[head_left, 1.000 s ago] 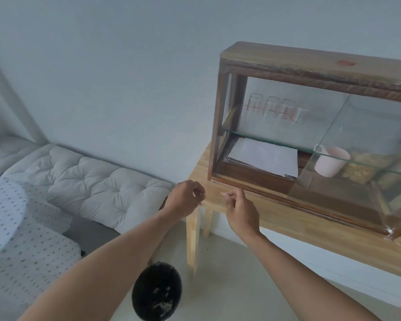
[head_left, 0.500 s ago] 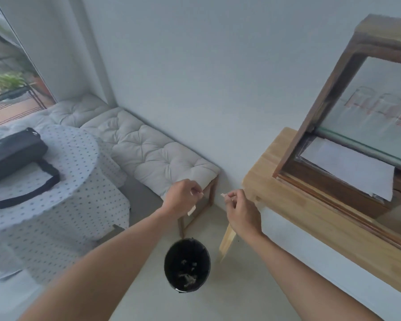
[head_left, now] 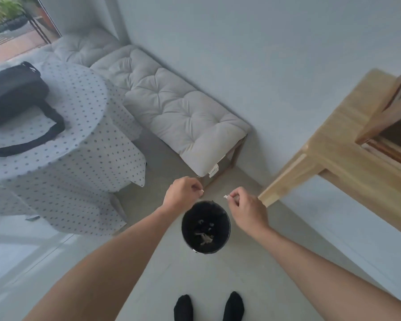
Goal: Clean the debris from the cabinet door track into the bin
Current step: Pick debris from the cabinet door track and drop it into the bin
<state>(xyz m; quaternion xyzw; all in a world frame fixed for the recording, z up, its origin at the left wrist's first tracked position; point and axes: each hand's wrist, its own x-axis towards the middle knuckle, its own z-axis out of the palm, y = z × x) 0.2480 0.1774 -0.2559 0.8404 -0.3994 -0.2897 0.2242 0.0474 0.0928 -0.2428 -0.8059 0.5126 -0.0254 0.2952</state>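
A small black bin [head_left: 225, 224] stands on the floor below me, with scraps lying at its bottom. My left hand [head_left: 182, 195] hovers over the bin's far left rim, fingers pinched; a pale speck shows at its fingertips. Over the far right rim my right hand [head_left: 247, 208] is pinched on a small white scrap of debris [head_left: 226, 196]. The wooden cabinet [head_left: 389, 105] is only partly in view at the right edge, on a light wooden table [head_left: 338, 144]; its door track is barely visible.
A cushioned bench [head_left: 171, 107] runs along the wall behind the bin. A round table with a dotted cloth [head_left: 63, 144] and a black bag [head_left: 12, 93] stands at the left. My two feet in black socks [head_left: 208, 306] are near the bottom edge.
My view has swung down and left from the cabinet to the floor. Both hands have left the cabinet track and now hang over the bin, still pinched.
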